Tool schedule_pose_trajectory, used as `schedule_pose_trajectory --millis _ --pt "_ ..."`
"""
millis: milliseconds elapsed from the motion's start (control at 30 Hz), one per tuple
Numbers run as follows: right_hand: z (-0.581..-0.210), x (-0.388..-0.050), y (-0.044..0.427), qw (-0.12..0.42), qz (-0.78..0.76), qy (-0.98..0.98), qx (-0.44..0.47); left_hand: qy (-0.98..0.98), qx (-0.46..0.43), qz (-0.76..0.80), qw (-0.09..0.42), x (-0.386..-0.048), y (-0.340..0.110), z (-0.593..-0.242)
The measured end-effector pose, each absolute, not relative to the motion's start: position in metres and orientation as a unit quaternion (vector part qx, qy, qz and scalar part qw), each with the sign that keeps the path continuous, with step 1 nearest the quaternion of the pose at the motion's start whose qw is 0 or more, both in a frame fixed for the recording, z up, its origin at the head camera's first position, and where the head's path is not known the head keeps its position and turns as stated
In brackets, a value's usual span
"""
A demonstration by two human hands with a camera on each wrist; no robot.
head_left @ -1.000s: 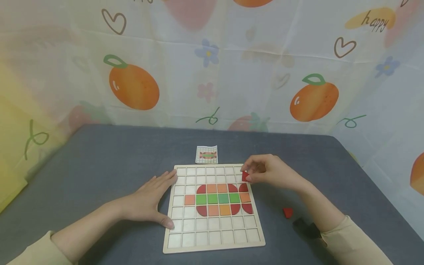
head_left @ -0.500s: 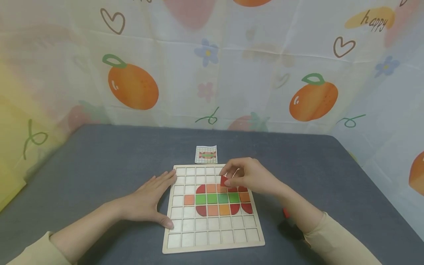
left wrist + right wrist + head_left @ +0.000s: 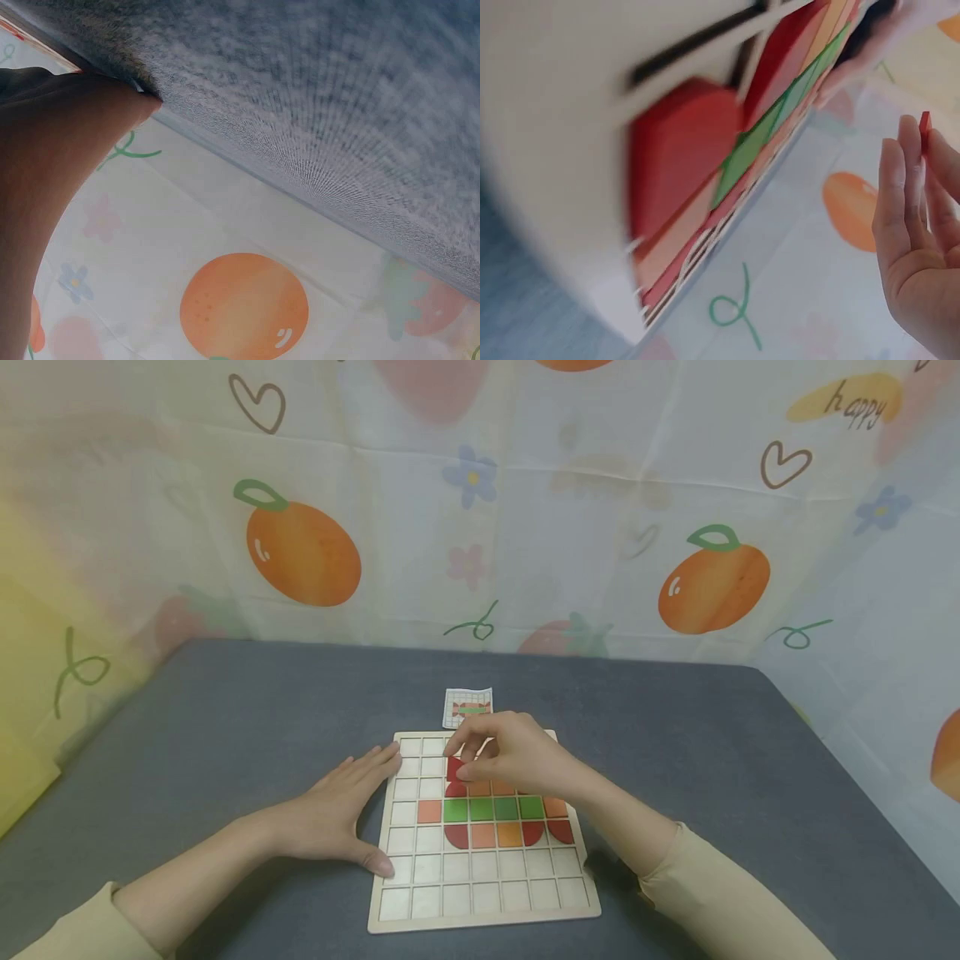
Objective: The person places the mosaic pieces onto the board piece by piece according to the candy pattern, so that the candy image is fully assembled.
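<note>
A wooden grid board (image 3: 426,904) lies on the dark table, filled in places with red quarter-round, green, orange and salmon square tiles. My left hand (image 3: 341,814) rests spread along its left edge, fingertips at the upper corner and thumb lower down. Over the board's upper middle, my right hand (image 3: 517,756) pinches a small red tile (image 3: 453,768) between thumb and fingers. That tile hangs above the grid near a red quarter-round tile (image 3: 455,790). In the right wrist view, the pinched piece shows edge-on, apart from the board. The hand covers several upper cells and tiles.
A small printed card (image 3: 457,700) with a coloured grid pattern lies just behind the board, partly covered by my right hand. The dark table (image 3: 300,693) ends at a fruit-patterned curtain (image 3: 420,527) at the back.
My right hand has moved left across the board, carrying the red tile from its right edge to the upper middle. My left hand has stayed put. The forearm now hides a loose red piece.
</note>
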State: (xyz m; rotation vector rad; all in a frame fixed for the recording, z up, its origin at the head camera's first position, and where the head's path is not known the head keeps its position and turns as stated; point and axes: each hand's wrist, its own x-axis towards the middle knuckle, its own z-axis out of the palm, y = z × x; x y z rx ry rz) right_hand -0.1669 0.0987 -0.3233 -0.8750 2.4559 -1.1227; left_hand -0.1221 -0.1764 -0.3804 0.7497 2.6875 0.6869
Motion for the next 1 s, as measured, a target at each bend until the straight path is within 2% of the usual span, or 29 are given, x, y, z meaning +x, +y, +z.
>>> schedule_pose_trajectory --millis 200,633,1000 --pt "-0.321 -0.17 0.081 0.145 -0.391 0.856 -0.306 0.926 0.258 0.238 0.136 -0.122 -0.176 -0.38" --pt "-0.323 -0.182 0.049 0.185 -0.36 0.867 -0.289 0.925 0.265 0.241 0.128 -0.121 -0.177 -0.383" --pt "-0.333 -0.185 0.043 0.213 -0.333 0.874 -0.283 0.926 0.264 0.237 0.131 -0.121 -0.177 -0.381"
